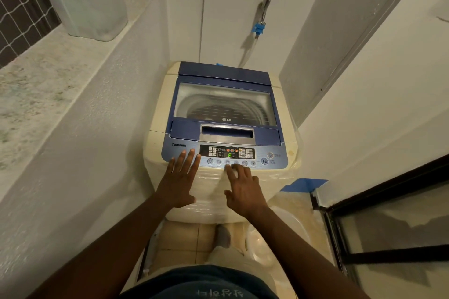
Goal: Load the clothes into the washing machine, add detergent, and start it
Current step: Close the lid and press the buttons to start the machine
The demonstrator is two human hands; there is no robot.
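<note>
A cream top-loading washing machine (160,109) with a blue lid (226,73) stands ahead of me. The lid is shut, and through its window I see the drum; whether clothes lie inside I cannot tell. The control panel (227,153) is lit and shows a green "F". My left hand (181,181) rests flat, fingers spread, on the panel's left end. My right hand (243,189) reaches to the row of round buttons, its fingertips on the middle ones. The start/pause button (264,161) sits to the right of those fingers. Neither hand holds anything.
A stone ledge (36,94) runs along the left with a translucent plastic bin (85,0) on it. A tap with a blue hose fitting (259,28) is on the wall behind the machine. A dark-framed glass door (388,233) is at right, a pale basin (279,238) on the floor.
</note>
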